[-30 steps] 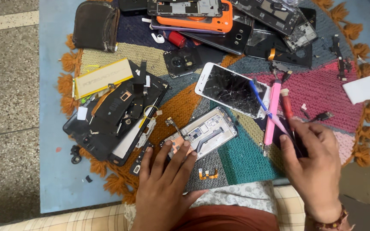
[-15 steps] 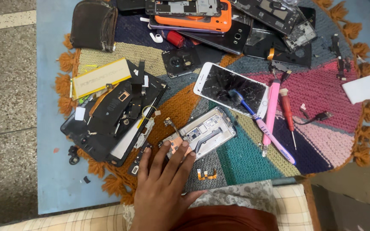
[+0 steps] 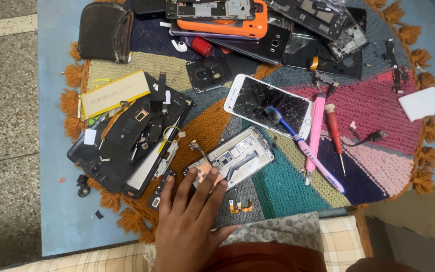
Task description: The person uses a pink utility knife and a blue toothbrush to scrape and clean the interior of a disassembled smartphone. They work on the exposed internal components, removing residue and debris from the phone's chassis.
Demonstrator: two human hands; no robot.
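Note:
My left hand lies flat with its fingers spread, the fingertips resting on the near end of an opened phone body whose inner parts show. The hand grips nothing. A small orange flex cable lies just right of the hand. My right hand is out of the picture. Beyond the opened phone lies a white phone with a cracked screen. A blue-handled brush rests partly on it. A pink tool and a red screwdriver lie beside it on the woven mat.
A taken-apart black phone with a yellow battery lies to the left. Several phones and frames, one in an orange case, pile at the back. A dark pouch sits back left, a white pad at the right.
My right hand, which held the red screwdriver at the right, has let it go and left the view. The screwdriver now lies on the mat. My left hand stays on the opened phone.

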